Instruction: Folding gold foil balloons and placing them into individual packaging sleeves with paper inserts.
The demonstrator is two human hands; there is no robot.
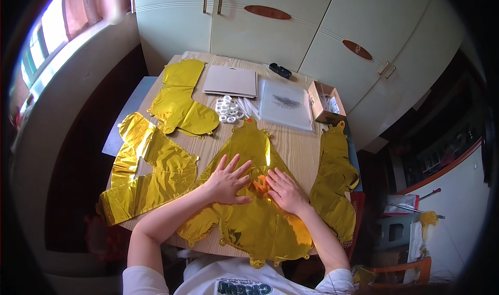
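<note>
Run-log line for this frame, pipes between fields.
Left hand: open, spread on middle gold foil | right hand: open, resting on same foil | around: three other gold foils, white rings, clear bags, open box

- Pale cabinets rise behind the wood-grain desk.
- Daylight brightens a curtained window left of the desk.
- A wooden chair stands right of it.
</note>
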